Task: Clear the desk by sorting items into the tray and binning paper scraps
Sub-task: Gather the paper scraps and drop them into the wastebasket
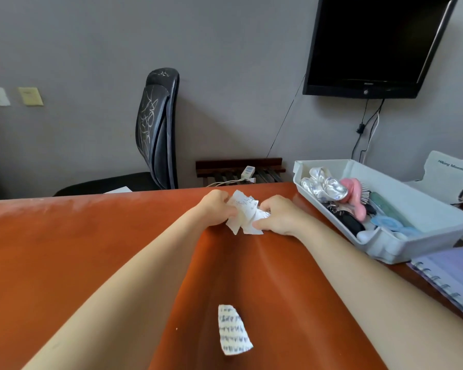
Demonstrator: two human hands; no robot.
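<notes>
Both hands meet near the far edge of the orange-brown desk. My left hand and my right hand together grip a bunch of torn white paper scraps with handwriting on them. One more written-on paper scrap lies flat on the desk close to me, between my forearms. A pale grey tray stands at the right, holding a silver scrunchie, a pink hairbrush, keys and several small blue and dark items.
A purple spiral notebook lies at the right edge below the tray. A white paper bag stands behind the tray. Beyond the desk are a black office chair, a slatted wooden rack and a wall-mounted monitor.
</notes>
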